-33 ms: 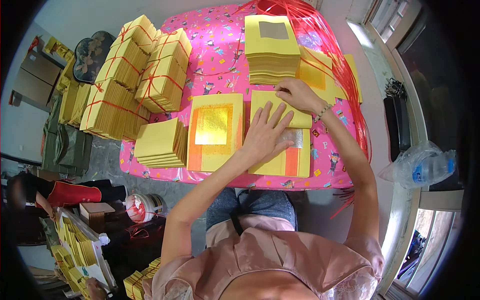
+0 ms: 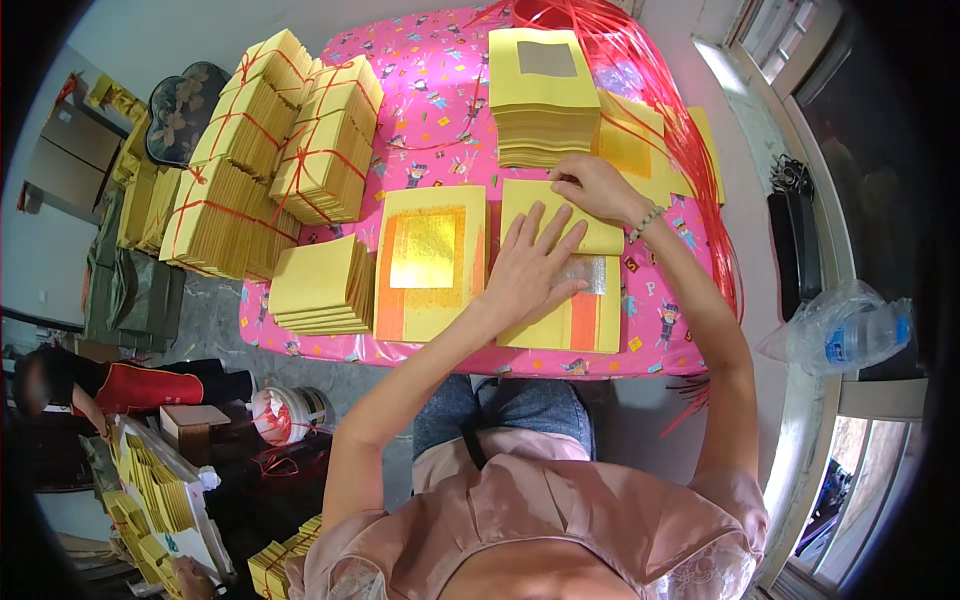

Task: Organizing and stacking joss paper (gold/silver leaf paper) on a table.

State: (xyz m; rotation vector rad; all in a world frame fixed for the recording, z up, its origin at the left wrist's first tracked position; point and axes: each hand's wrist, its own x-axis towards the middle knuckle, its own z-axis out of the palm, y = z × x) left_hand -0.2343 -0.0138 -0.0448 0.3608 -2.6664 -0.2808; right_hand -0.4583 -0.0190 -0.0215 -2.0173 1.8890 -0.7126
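My left hand (image 2: 532,265) lies flat with fingers spread on a yellow paper sheet (image 2: 524,197), part of which is folded over toward me. Below the fold, a stack of yellow paper (image 2: 535,334) shows a silver patch and an orange band. My right hand (image 2: 597,190) rests at the far right of the folded sheet, fingers curled in; whether paper is between them is hidden. To the left of my left hand lies another yellow paper stack (image 2: 480,225) with a gold foil square (image 2: 428,250). Farther left sits a small pile of folded yellow paper (image 2: 315,285).
Red-tied yellow paper bundles (image 2: 235,130) stand at the left of the pink tablecloth (image 2: 425,110). A tall paper stack (image 2: 545,125) and red plastic strings (image 2: 690,130) are beyond my hands. A bagged bottle (image 2: 855,335) sits right. Another person (image 2: 150,385) is at lower left.
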